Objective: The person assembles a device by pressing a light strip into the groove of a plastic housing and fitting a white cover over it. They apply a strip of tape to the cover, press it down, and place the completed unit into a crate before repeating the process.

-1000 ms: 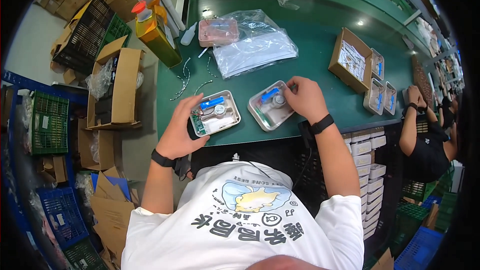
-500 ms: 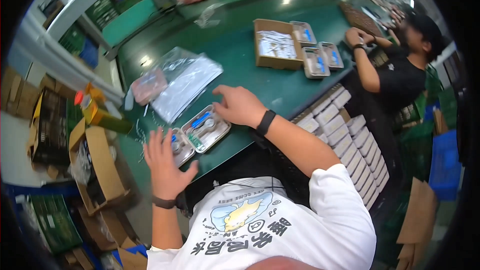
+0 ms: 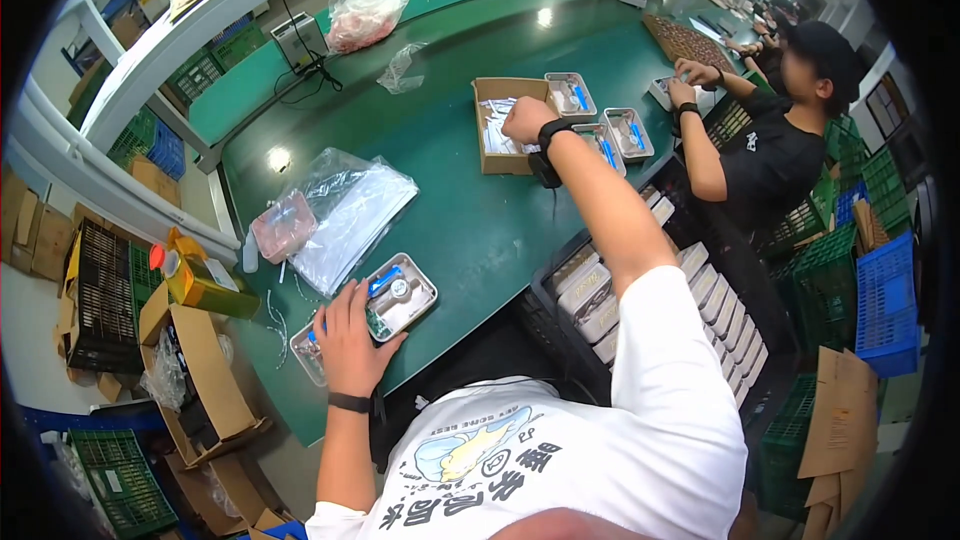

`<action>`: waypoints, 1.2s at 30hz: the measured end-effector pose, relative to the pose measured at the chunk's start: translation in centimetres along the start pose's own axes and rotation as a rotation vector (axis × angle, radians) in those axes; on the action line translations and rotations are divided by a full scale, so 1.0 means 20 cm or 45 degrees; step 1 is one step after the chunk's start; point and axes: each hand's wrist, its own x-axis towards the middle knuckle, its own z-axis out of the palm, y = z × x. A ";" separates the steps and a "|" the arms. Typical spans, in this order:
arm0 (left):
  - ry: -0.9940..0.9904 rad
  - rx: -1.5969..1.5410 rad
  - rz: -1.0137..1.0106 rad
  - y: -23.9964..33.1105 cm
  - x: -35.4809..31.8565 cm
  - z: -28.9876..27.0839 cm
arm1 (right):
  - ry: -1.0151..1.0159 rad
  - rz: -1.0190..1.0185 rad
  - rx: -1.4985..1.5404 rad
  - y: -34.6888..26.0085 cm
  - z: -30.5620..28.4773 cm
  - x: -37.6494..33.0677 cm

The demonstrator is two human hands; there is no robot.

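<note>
My left hand [image 3: 352,340], fingers stretched and thumb apart, rests over the left side of a small rectangular tin [image 3: 431,292]. This open tin holds a blue strip [image 3: 384,282] and a round grey piece [image 3: 401,288]. A second tin [image 3: 306,352] sits to its left, partly covered by that hand. My right hand [image 3: 528,123] reaches over a cardboard box [image 3: 508,165] of white paper slips [image 3: 494,130]; its fingers curl down among them, and what they hold, if anything, is hidden. Several more open tins [image 3: 630,133] with blue pieces stand beside the box.
Clear plastic bags with white sheets [image 3: 352,230] and a pink pack [image 3: 284,226] lie at the left. A black crate of closed tins [image 3: 715,305] stands at my right. A co-worker [image 3: 765,130] handles a tin at the far right. A yellow jug [image 3: 205,280] stands left.
My right hand has moved from the near tin, up and right, to the box of slips. My left hand has moved rightward onto the tins' edges. The view has shifted slightly.
</note>
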 end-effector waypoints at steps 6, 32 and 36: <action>-0.041 -0.005 -0.029 0.01 0.03 -0.02 | -0.147 0.295 0.036 -0.14 0.15 0.06; -0.095 -1.672 -0.298 0.17 0.45 -0.09 | -0.064 -0.452 1.074 -0.90 -0.05 -1.13; -0.248 -2.060 -0.491 0.10 0.42 -0.02 | 0.129 -0.680 0.829 -0.96 0.05 -1.21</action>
